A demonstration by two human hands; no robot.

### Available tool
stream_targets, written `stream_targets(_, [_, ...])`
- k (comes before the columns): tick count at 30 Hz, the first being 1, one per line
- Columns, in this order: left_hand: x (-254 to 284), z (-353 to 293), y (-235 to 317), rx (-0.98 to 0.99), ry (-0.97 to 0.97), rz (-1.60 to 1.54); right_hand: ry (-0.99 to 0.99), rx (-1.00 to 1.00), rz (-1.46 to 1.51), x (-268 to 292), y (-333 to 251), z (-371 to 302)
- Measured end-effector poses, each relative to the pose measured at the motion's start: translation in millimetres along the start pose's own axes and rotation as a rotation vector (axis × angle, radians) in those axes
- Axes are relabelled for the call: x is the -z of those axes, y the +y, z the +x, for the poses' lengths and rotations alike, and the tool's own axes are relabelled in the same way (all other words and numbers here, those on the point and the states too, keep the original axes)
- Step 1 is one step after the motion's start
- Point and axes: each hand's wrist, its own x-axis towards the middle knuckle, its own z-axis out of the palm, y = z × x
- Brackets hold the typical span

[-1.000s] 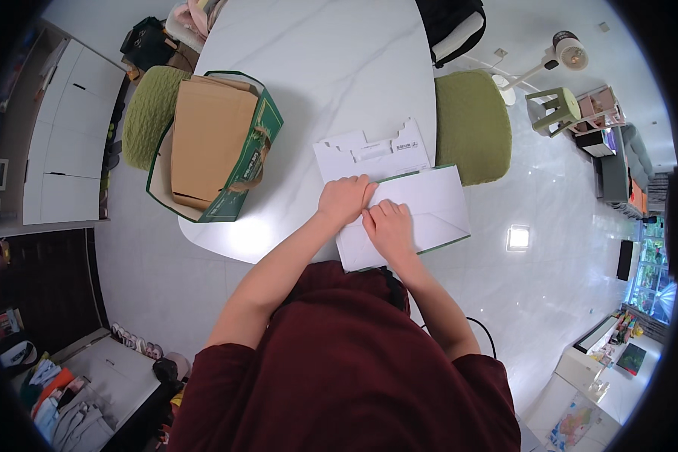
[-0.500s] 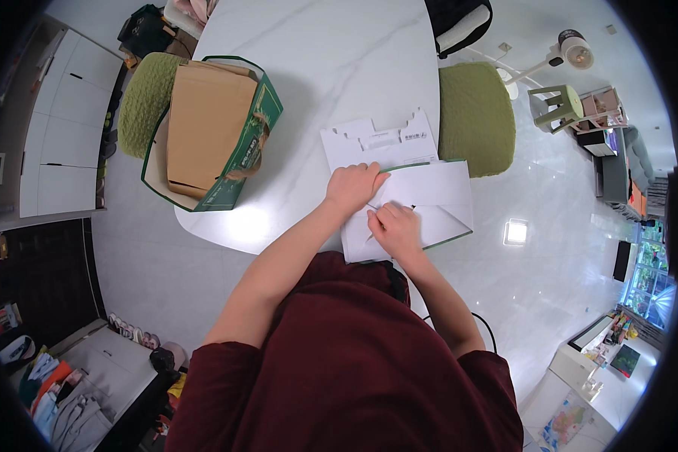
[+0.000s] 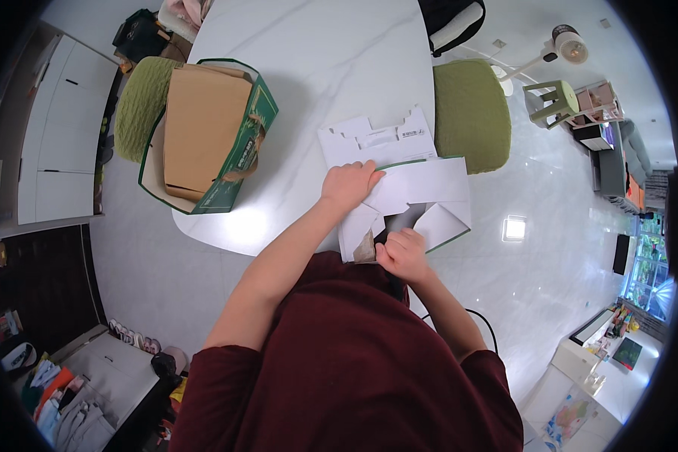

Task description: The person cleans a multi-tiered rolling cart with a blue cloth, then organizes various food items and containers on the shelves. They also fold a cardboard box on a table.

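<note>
A white carton [image 3: 399,187] with green edges lies at the near right end of the table, partly over its edge. Its folded flaps face me, with a dark gap between them. My left hand [image 3: 349,185] is closed on the carton's far left edge. On the near side, my right hand [image 3: 402,255] is closed with its fingers curled at a flap beside the gap; exactly what they pinch is partly hidden. Just beyond the carton lies a flat white cardboard sheet [image 3: 346,135] with a notched edge.
On the left of the marble-patterned table [image 3: 316,45] stands a green paper bag [image 3: 258,109] with a rope handle, holding folded brown cardboard [image 3: 207,128]. Green chairs [image 3: 472,117] stand at both sides. A stool [image 3: 554,104] and a fan [image 3: 570,45] are farther right.
My right hand has moved toward me, and the near flaps have come apart, opening a dark gap in the carton. My left hand stays on the carton's edge.
</note>
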Motion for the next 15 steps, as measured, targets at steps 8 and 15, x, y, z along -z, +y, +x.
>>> stream_targets(8, [0,11,5,0.028,-0.057,-0.003,0.133,0.007,-0.043,-9,6,-4])
stream_targets(15, [16,30,-20,-0.073,-0.086,0.069,0.263,-0.099,-0.055,-47,12,30])
